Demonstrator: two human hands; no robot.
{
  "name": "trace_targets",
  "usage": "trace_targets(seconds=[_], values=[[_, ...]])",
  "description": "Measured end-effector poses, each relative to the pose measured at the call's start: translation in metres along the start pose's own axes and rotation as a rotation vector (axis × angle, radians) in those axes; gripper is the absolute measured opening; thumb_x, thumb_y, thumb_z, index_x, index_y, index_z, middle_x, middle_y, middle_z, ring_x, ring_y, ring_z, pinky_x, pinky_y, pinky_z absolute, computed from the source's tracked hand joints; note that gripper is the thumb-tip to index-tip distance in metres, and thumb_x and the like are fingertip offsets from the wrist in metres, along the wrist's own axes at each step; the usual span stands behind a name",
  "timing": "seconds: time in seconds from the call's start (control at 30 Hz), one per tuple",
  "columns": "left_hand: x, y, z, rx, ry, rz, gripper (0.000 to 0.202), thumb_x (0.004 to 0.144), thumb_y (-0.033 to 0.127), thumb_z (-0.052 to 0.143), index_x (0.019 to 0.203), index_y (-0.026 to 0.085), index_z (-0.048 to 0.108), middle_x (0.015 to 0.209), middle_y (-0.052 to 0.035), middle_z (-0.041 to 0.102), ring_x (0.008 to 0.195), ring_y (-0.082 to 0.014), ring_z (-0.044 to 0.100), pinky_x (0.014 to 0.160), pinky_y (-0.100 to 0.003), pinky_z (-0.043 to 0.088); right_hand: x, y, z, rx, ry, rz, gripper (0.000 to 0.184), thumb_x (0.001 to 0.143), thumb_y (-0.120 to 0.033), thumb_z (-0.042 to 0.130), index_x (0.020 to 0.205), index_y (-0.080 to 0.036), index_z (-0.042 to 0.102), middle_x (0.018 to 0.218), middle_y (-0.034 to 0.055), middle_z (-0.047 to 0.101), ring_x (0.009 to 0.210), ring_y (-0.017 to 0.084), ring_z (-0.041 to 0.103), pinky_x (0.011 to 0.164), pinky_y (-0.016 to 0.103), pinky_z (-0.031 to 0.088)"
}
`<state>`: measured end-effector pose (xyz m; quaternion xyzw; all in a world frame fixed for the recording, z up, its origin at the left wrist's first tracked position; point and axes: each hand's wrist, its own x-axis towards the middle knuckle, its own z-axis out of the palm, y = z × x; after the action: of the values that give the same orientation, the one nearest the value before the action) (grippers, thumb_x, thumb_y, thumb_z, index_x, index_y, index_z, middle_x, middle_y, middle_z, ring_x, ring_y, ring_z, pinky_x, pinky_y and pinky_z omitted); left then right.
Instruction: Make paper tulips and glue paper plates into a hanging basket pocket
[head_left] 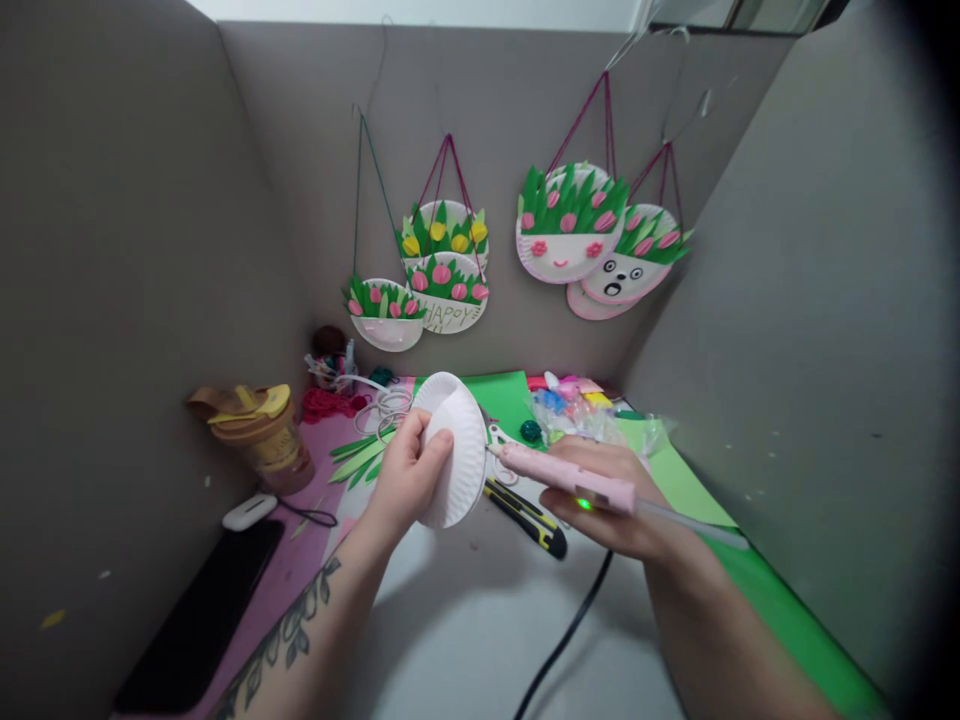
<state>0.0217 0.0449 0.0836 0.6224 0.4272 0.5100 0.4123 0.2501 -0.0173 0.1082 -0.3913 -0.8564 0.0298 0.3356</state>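
Upright over the table, a white paper plate with a fluted rim is gripped by my left hand, the thumb across its face. A second white piece overlaps it. My right hand is closed around a pink glue gun with a green light glowing and a glue stick out of its back. The gun's nozzle is at the plate's right edge; whether it touches I cannot tell. Below the gun lies a black and yellow utility knife. Green paper leaves lie left of the plate.
Plate baskets with paper flowers hang on the back wall. A brown cup, a black phone and a white earbud case stand left. Red yarn, green paper and plastic bags lie behind. A black cable crosses the front.
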Motion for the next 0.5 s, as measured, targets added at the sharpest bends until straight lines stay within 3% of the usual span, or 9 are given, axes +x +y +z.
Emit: trace_targets(seconds=[0.33,0.5], values=[[0.0014,-0.0044,-0.0017,-0.035,0.013,0.003,0.020,0.081,0.040,0.053,0.078,0.021,0.048,0.069,0.0033,0.047,0.061,-0.0128,0.042,0.057,-0.023,0.034,0.0013,-0.0040,-0.0019,-0.008,-0.033,-0.058,0.027,0.093,-0.030,0.049,0.113,-0.021,0.064,0.077,0.0033,0.064,0.071,0.016,0.060,0.062,0.028,0.045],[0.0014,-0.0023,-0.0015,-0.028,0.025,0.000,0.020,0.080,0.039,0.054,0.077,0.020,0.048,0.069,0.0035,0.047,0.062,-0.0127,0.042,0.057,-0.023,0.034,0.0023,-0.0060,-0.0016,0.030,-0.046,-0.074,0.018,0.092,-0.028,0.050,0.098,-0.019,0.064,0.076,0.0031,0.064,0.070,0.015,0.060,0.062,0.027,0.046]])
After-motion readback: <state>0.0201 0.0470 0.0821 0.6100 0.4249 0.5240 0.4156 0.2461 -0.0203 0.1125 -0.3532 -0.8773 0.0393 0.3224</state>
